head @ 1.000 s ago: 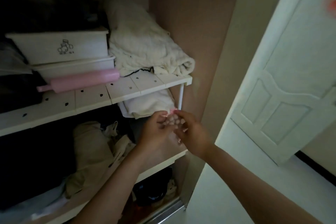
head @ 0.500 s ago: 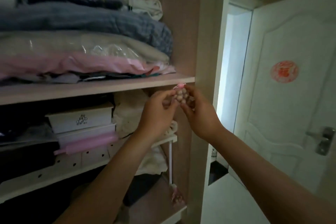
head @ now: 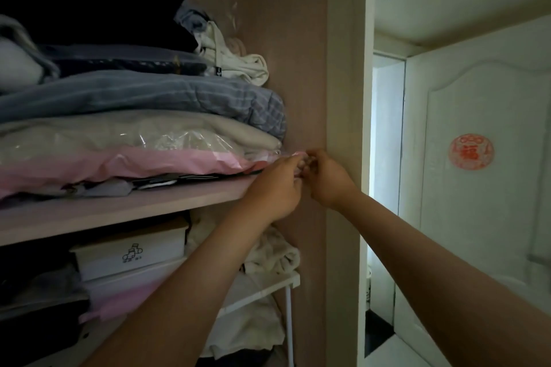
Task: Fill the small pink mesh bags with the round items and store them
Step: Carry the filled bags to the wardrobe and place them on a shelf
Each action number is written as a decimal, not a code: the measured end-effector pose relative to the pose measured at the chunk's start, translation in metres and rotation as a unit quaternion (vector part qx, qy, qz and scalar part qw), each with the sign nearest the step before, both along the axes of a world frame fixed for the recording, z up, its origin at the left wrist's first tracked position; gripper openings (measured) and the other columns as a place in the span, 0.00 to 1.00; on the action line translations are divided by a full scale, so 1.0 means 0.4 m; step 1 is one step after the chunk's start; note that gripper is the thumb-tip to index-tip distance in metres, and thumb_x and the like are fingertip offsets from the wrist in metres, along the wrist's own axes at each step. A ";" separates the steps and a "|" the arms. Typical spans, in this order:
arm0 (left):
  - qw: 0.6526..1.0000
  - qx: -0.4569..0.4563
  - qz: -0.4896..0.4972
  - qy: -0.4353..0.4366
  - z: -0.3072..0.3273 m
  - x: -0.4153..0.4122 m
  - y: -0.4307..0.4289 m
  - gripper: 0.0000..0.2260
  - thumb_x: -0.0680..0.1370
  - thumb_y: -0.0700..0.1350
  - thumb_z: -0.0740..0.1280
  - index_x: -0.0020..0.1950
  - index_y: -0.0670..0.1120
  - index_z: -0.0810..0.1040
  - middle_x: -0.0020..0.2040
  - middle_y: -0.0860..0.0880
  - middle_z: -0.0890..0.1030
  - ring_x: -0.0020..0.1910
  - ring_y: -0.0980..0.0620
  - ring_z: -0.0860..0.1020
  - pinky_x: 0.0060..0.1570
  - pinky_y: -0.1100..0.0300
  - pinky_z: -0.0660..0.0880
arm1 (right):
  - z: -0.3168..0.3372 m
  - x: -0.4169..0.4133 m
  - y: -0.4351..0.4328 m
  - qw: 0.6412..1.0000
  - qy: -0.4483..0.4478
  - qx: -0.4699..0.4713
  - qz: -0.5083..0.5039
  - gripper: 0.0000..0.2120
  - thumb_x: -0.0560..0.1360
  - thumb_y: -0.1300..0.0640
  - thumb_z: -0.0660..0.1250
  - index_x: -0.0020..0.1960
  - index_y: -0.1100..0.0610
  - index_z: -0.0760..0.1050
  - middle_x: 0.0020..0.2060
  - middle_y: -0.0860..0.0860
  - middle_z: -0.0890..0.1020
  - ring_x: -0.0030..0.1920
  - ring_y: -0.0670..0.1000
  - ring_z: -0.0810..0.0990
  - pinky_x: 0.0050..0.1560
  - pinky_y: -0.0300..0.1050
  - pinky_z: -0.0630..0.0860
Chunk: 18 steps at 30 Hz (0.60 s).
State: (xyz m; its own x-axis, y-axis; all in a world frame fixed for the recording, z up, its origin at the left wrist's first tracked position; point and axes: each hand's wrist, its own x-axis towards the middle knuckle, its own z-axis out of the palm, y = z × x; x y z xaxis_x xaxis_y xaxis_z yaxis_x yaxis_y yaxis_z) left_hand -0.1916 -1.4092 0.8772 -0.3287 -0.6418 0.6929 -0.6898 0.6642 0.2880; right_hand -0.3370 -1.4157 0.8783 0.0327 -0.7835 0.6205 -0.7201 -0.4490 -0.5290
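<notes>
A small pink mesh bag (head: 301, 161) filled with round items is pinched between my two hands, mostly hidden by my fingers; only its pink top and a few pale balls show. My left hand (head: 277, 185) grips it from the left and my right hand (head: 326, 177) from the right. Both hold it at the right end of the wooden shelf (head: 119, 208), just in front of the folded bedding and close to the wardrobe's side wall (head: 298, 68).
A tall stack of folded quilts and clothes (head: 134, 116) fills the shelf. Below stand white storage boxes (head: 131, 250), a white rack (head: 262, 289) and towels. The wardrobe post (head: 343, 128) and a white door (head: 477, 188) with a red sticker lie to the right.
My hands carried the bag up from the lower rack level to the upper wooden shelf and pushed it in beside the bedding. My view tilted upward.
</notes>
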 end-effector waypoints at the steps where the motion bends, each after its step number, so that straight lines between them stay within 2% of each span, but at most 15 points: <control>1: 0.999 -0.024 0.024 -0.024 0.003 0.001 -0.004 0.20 0.78 0.43 0.64 0.71 0.48 0.71 0.64 0.49 0.78 0.62 0.51 0.76 0.65 0.54 0.70 | 0.001 0.003 -0.006 1.000 0.006 -0.001 -0.003 0.21 0.81 0.57 0.65 0.72 0.61 0.68 0.60 0.58 0.82 0.59 0.59 0.80 0.57 0.48 0.75; 3: 0.995 -0.054 0.057 -0.065 0.006 0.008 -0.012 0.16 0.77 0.45 0.64 0.66 0.48 0.73 0.62 0.49 0.78 0.62 0.48 0.75 0.63 0.51 0.70 | 0.006 0.007 -0.011 1.000 0.015 0.005 -0.005 0.20 0.82 0.57 0.65 0.71 0.63 0.70 0.61 0.60 0.81 0.61 0.61 0.80 0.59 0.52 0.75; 6: 0.995 -0.037 0.058 -0.072 0.000 0.014 -0.018 0.14 0.78 0.47 0.63 0.64 0.48 0.73 0.63 0.49 0.76 0.62 0.47 0.73 0.61 0.52 0.70 | 0.004 0.005 -0.014 0.999 0.040 -0.014 -0.016 0.22 0.82 0.54 0.65 0.73 0.60 0.69 0.65 0.57 0.80 0.63 0.59 0.79 0.61 0.51 0.75; 9: 0.994 -0.056 0.054 -0.078 -0.004 0.015 -0.032 0.19 0.78 0.47 0.63 0.69 0.48 0.71 0.66 0.48 0.74 0.66 0.47 0.71 0.64 0.50 0.71 | -0.010 -0.004 -0.003 0.983 0.099 -0.139 -0.071 0.14 0.82 0.54 0.63 0.65 0.58 0.77 0.60 0.56 0.81 0.53 0.58 0.81 0.49 0.48 0.77; 11: 0.993 -0.057 0.049 -0.087 -0.003 0.018 -0.044 0.20 0.78 0.45 0.61 0.71 0.48 0.69 0.70 0.49 0.72 0.69 0.48 0.69 0.67 0.51 0.68 | -0.020 -0.004 0.001 0.970 0.154 -0.183 -0.052 0.13 0.80 0.57 0.61 0.59 0.59 0.82 0.55 0.56 0.82 0.49 0.58 0.81 0.47 0.50 0.80; 14: 0.992 -0.049 0.040 -0.110 -0.006 0.024 -0.053 0.22 0.78 0.44 0.60 0.73 0.48 0.69 0.74 0.50 0.69 0.73 0.51 0.66 0.72 0.53 0.63 | -0.033 -0.003 -0.005 0.968 0.206 -0.146 -0.009 0.26 0.77 0.51 0.51 0.63 0.60 0.80 0.60 0.57 0.82 0.55 0.59 0.81 0.55 0.54 0.79; 16: 0.988 -0.041 0.044 -0.141 0.000 0.022 -0.051 0.23 0.79 0.44 0.59 0.75 0.47 0.66 0.76 0.50 0.65 0.75 0.52 0.62 0.73 0.57 0.56 | -0.034 0.001 -0.007 0.973 0.201 -0.114 -0.005 0.27 0.77 0.50 0.52 0.68 0.61 0.77 0.65 0.58 0.80 0.60 0.60 0.80 0.63 0.55 0.77; 18: 0.984 -0.018 0.059 -0.168 0.013 0.015 -0.050 0.24 0.80 0.46 0.58 0.77 0.48 0.61 0.78 0.50 0.61 0.76 0.50 0.59 0.72 0.58 0.55 | -0.034 0.007 -0.011 0.976 0.197 -0.090 -0.005 0.24 0.79 0.54 0.57 0.72 0.62 0.72 0.69 0.59 0.76 0.66 0.60 0.77 0.69 0.52 0.72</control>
